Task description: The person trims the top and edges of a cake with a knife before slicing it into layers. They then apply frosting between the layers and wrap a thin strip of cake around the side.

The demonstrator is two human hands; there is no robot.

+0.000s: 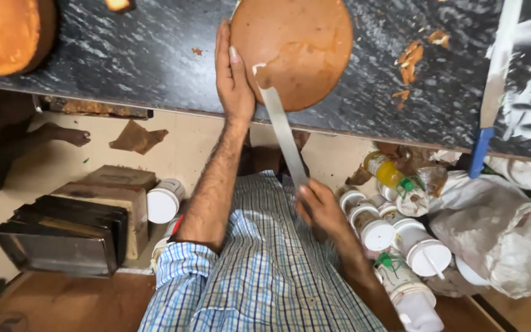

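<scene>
Here, left hand (233, 77) lies flat, fingers together, against the 9 o'clock edge of the round brown sponge cake (293, 49) on the black marbled stone table (136, 55). Right hand (318, 206) is clamped on the long steel-bladed knife (281, 129), tip touching the cake at 7 o'clock.

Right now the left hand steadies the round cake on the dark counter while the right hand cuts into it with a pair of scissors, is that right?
Not scissors: the head view shows the right hand holding a long flat knife, its tip in the cake. The left hand does steady the cake on the dark counter.
</scene>
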